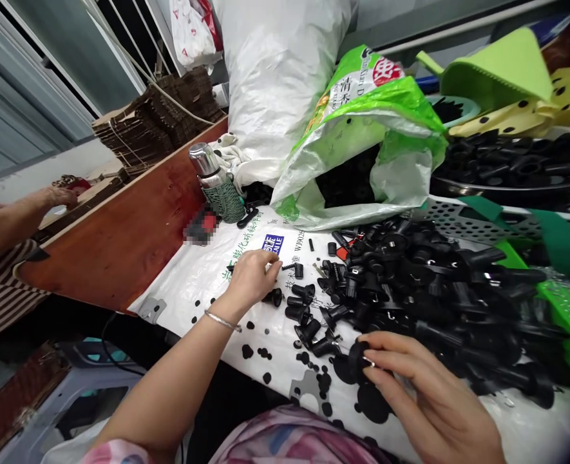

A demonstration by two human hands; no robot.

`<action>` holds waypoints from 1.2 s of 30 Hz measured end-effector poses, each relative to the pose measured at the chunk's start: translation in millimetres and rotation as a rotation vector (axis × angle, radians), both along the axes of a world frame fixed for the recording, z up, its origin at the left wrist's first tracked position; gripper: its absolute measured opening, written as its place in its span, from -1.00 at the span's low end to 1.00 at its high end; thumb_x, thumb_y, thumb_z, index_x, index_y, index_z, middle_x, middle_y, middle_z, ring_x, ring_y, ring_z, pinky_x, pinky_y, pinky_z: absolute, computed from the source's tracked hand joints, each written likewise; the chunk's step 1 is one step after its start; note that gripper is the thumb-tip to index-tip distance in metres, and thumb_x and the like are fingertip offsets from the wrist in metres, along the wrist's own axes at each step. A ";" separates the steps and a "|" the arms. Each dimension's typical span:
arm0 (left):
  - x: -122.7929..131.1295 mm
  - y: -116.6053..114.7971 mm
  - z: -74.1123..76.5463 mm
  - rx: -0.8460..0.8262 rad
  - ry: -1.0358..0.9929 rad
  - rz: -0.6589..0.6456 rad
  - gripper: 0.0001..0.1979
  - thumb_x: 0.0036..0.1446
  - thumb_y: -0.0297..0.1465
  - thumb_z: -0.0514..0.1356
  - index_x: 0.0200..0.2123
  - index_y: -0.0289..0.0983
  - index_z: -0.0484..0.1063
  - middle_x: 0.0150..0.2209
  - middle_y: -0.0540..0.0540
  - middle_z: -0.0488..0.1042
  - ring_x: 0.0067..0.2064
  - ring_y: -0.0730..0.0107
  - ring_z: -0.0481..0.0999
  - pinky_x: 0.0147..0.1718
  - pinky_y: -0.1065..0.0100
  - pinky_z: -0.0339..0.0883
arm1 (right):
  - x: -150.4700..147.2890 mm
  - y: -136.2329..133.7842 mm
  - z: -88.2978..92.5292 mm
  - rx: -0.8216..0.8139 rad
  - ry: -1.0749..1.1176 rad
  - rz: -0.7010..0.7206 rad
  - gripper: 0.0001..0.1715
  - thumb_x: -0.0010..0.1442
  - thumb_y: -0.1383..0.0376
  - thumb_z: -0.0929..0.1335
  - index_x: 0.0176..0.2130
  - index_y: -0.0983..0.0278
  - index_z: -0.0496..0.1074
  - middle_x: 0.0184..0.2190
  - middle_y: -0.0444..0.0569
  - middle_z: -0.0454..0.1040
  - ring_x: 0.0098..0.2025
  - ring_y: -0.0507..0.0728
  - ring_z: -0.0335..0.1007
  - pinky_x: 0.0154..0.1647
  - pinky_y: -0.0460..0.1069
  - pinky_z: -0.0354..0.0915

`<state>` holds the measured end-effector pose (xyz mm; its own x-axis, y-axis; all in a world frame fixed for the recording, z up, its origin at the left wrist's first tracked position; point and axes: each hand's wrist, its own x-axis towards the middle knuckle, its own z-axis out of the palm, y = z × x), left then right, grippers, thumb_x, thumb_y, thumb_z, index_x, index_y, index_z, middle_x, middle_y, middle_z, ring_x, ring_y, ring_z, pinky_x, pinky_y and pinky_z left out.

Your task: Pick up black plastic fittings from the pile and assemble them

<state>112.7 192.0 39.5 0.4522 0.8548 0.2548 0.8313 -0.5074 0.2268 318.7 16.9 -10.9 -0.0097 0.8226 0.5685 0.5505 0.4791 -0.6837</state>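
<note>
My left hand [253, 278] is over the white sheet, thumb and fingertips pinched together. Right at those fingertips is a small black piece with a threaded stem [298, 270]; whether they grip it is not clear. Near the front edge, my right hand [422, 393] pinches a black round plastic part [359, 358] with a bit of shiny metal at the fingertips. Beyond it spreads a big pile of black plastic parts [424, 290], several with thin metal wires. Flat black discs [372, 403] lie under the right fingers.
A green-and-white plastic bag [362, 122] gapes open behind the pile. A flask [217, 183] stands by the reddish wooden board [120, 238]. At right is a perforated basket [468, 222] under a bowl of black parts. Another person's arm [19, 212] reaches toward cardboard at left.
</note>
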 end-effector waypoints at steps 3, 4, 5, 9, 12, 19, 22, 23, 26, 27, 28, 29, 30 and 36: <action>8.0 3.8 -1.3 -0.019 0.081 -0.013 -0.80 0.13 -0.35 0.09 -0.39 -0.29 0.49 -0.39 -0.12 0.54 -0.32 0.24 0.48 -0.23 0.20 0.30 | 6.2 -4.1 0.4 0.031 -0.162 0.055 -0.82 0.22 0.37 0.27 -0.14 0.26 0.36 -0.08 0.02 0.36 -0.05 0.09 0.32 -0.08 -0.07 0.27; 11.3 3.9 -2.1 -0.024 0.106 -0.021 -0.78 0.13 -0.32 0.10 -0.41 -0.29 0.50 -0.41 -0.11 0.54 -0.34 0.25 0.47 -0.20 0.19 0.28 | 9.1 -5.5 0.2 0.045 -0.207 0.063 -0.82 0.23 0.36 0.26 -0.14 0.28 0.37 -0.09 0.03 0.36 -0.05 0.09 0.32 -0.10 -0.06 0.27; 15.0 3.8 -3.0 -0.028 0.128 -0.026 -0.75 0.12 -0.28 0.11 -0.44 -0.29 0.50 -0.44 -0.11 0.53 -0.36 0.26 0.47 -0.18 0.17 0.26 | 11.9 -6.7 -0.1 0.062 -0.247 0.066 -0.82 0.23 0.37 0.24 -0.15 0.30 0.38 -0.11 0.04 0.38 -0.07 0.10 0.33 -0.12 -0.05 0.27; 30.8 2.8 -7.1 -0.013 0.200 -0.016 -0.57 0.07 -0.08 0.11 -0.52 -0.33 0.49 -0.51 -0.18 0.50 -0.36 0.17 0.47 -0.03 -0.01 0.09 | 16.6 -9.5 -5.8 0.174 -0.409 0.010 -0.77 0.22 0.47 0.20 -0.25 0.33 0.42 -0.25 0.06 0.46 -0.22 0.12 0.38 -0.13 0.07 0.21; 39.9 3.0 -11.2 -0.009 0.233 -0.008 -0.54 0.03 -0.04 0.12 -0.53 -0.35 0.48 -0.51 -0.22 0.50 -0.33 0.10 0.48 0.02 -0.09 -0.01 | 10.8 -10.4 -14.5 0.189 -0.503 -0.068 -0.70 0.20 0.51 0.17 -0.27 0.32 0.44 -0.24 0.07 0.49 -0.21 0.16 0.38 -0.04 0.19 0.14; 45.6 5.0 -20.0 -0.033 0.195 -0.018 -0.75 0.01 -0.26 0.18 -0.52 -0.34 0.47 -0.47 -0.22 0.51 -0.30 0.07 0.48 0.02 -0.11 -0.02 | -0.9 -10.2 -14.0 0.119 -0.525 -0.143 -0.82 0.23 0.40 0.25 -0.28 0.30 0.44 -0.22 0.05 0.50 -0.17 0.20 0.36 0.02 0.24 0.07; 39.7 3.1 -14.2 -0.030 0.142 -0.022 -0.76 0.03 -0.26 0.16 -0.52 -0.33 0.46 -0.46 -0.17 0.50 -0.29 0.13 0.47 0.06 -0.11 -0.06 | 1.8 -13.1 -1.8 0.154 -0.522 -0.144 -0.86 0.23 0.38 0.27 -0.24 0.33 0.43 -0.23 0.08 0.50 -0.17 0.21 0.37 0.00 0.23 0.07; 35.6 1.2 -11.2 -0.028 0.115 -0.022 -0.75 0.05 -0.26 0.15 -0.50 -0.32 0.45 -0.45 -0.14 0.50 -0.29 0.16 0.47 0.08 -0.10 -0.07 | 3.6 -14.3 2.4 0.159 -0.524 -0.145 -0.86 0.23 0.38 0.27 -0.22 0.34 0.42 -0.23 0.09 0.49 -0.18 0.22 0.37 -0.01 0.23 0.07; 15.4 -10.7 -4.3 -0.061 -0.184 -0.031 -0.78 0.10 -0.25 0.12 -0.41 -0.28 0.44 -0.40 -0.07 0.51 -0.30 0.28 0.47 0.04 0.03 0.11 | 11.1 -14.3 15.2 0.154 -0.546 -0.151 -0.85 0.22 0.36 0.28 -0.20 0.34 0.40 -0.23 0.11 0.48 -0.19 0.23 0.37 -0.01 0.25 0.06; 6.6 -17.1 -4.1 -0.097 -0.363 -0.036 -0.79 0.09 -0.25 0.13 -0.37 -0.28 0.43 -0.38 -0.07 0.51 -0.30 0.31 0.48 -0.04 0.13 0.22 | 13.6 -11.7 20.0 0.156 -0.559 -0.141 -0.85 0.22 0.36 0.28 -0.20 0.34 0.40 -0.23 0.11 0.48 -0.19 0.23 0.37 -0.01 0.25 0.06; -2.6 -24.6 -5.1 -0.150 -0.539 -0.036 -0.79 0.08 -0.25 0.15 -0.33 -0.28 0.43 -0.36 -0.08 0.51 -0.29 0.31 0.48 -0.14 0.21 0.30 | 15.5 -7.3 25.4 0.165 -0.572 -0.124 -0.86 0.22 0.36 0.28 -0.20 0.34 0.39 -0.24 0.11 0.47 -0.19 0.22 0.37 0.00 0.25 0.06; -11.8 -32.9 -7.4 -0.216 -0.690 -0.038 -0.78 0.07 -0.25 0.17 -0.30 -0.29 0.42 -0.34 -0.10 0.51 -0.29 0.31 0.49 -0.21 0.27 0.34 | 16.5 -1.0 31.6 0.178 -0.586 -0.101 -0.86 0.22 0.36 0.28 -0.20 0.33 0.39 -0.24 0.11 0.47 -0.20 0.21 0.36 0.01 0.24 0.06; -20.6 -41.8 -10.8 -0.277 -0.820 -0.023 -0.77 0.06 -0.25 0.18 -0.28 -0.29 0.40 -0.33 -0.11 0.51 -0.29 0.31 0.50 -0.25 0.30 0.36 | 16.4 7.3 38.6 0.197 -0.596 -0.073 -0.87 0.22 0.37 0.28 -0.20 0.33 0.39 -0.25 0.10 0.47 -0.20 0.20 0.36 0.01 0.23 0.07; -55.5 -89.0 -33.9 -0.505 -1.030 0.101 -0.75 0.02 -0.33 0.24 -0.22 -0.32 0.39 -0.30 -0.16 0.53 -0.24 0.27 0.51 -0.20 0.28 0.37 | -18.7 89.1 78.2 0.161 -0.819 0.079 -0.81 0.26 0.34 0.23 -0.28 0.34 0.41 -0.31 0.02 0.46 -0.24 0.14 0.33 0.00 0.12 0.07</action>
<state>57.2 103.0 5.6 0.1519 0.9850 0.0815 0.1658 -0.1067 0.9804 300.0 106.1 67.4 -0.5251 0.7114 0.4672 0.8040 0.5946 -0.0016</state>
